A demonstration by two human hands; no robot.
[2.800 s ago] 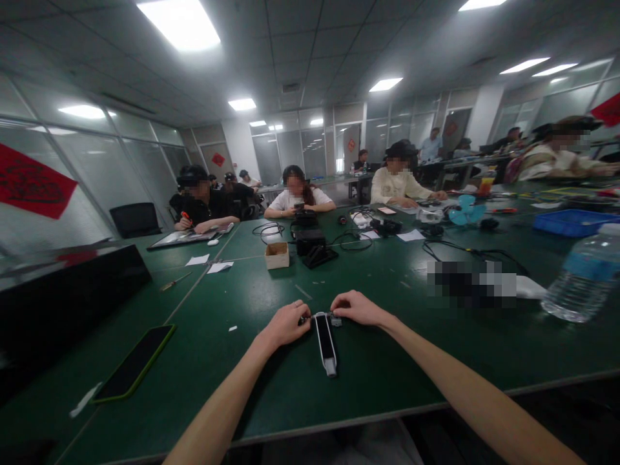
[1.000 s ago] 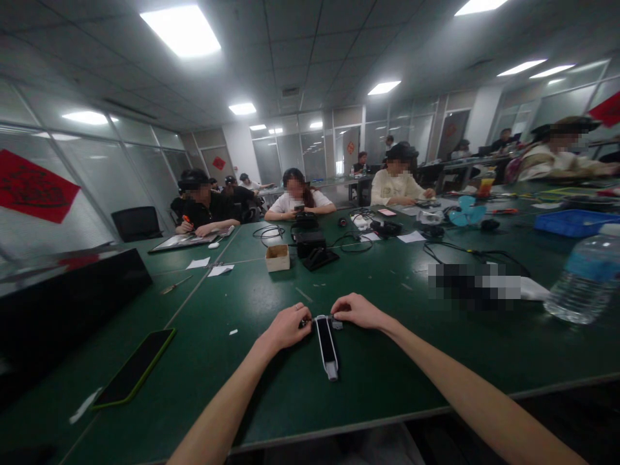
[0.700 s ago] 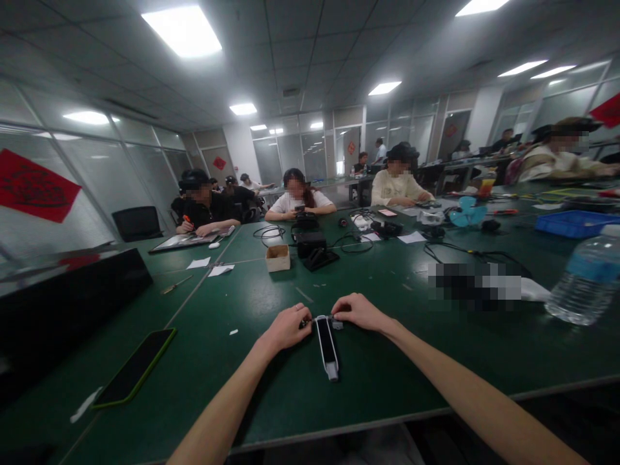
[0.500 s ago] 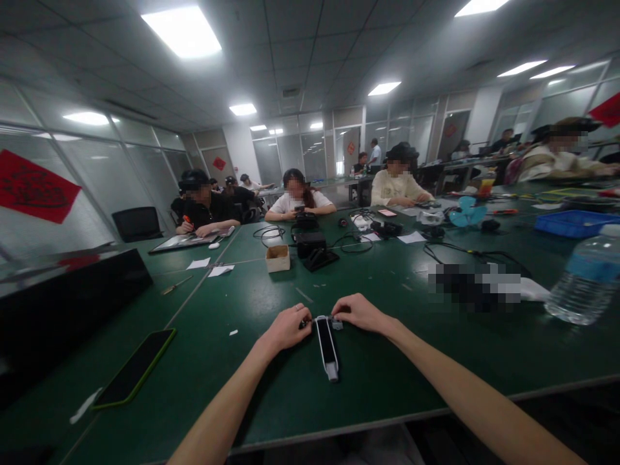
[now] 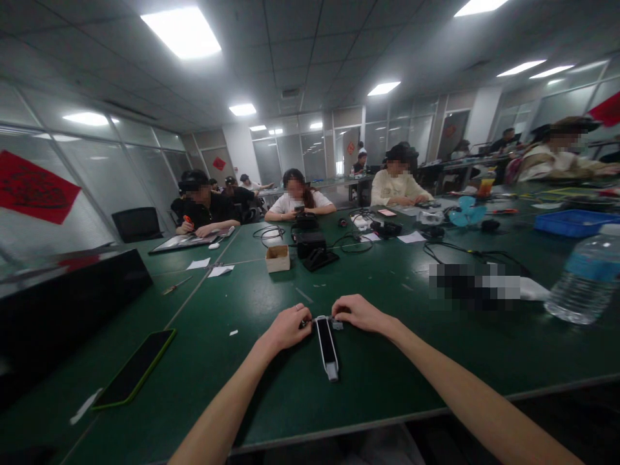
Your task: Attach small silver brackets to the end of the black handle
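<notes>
Left hand (image 5: pixel 289 326): the fingers are curled and narrow, closed on a small dark piece (image 5: pixel 305 321); its exact shape is hidden.
Right hand (image 5: pixel 361 312): thumb and forefinger make a narrow pinch on a small grey angular piece (image 5: pixel 338 325), which shows partly below the fingertips.
Long slim device with black face and pale rim (image 5: pixel 327 342): it lies flat between the two hands, its far end nearest to the fingers, its squared pale tip toward the person. The rim looks like hard plastic.
Careful handling: in my judgement, both pinches should stay light and level, with equal force on each side, so the slim body does not twist. Wrists may rest on the surface for steadiness. Thin parts could bend if one side is pulled more.
Green table (image 5: pixel 387 387): smooth, slightly shiny, with pale scratches; it seems slippery for a light object.
Small open box of pale cardboard (image 5: pixel 278 261): square, matt, beyond the hands.
Black flat smartphone in lime-green case (image 5: pixel 135 368): well apart, on the left.
Clear ribbed plastic bottle with blue label (image 5: pixel 584 284): far right, tilted in this view.
</notes>
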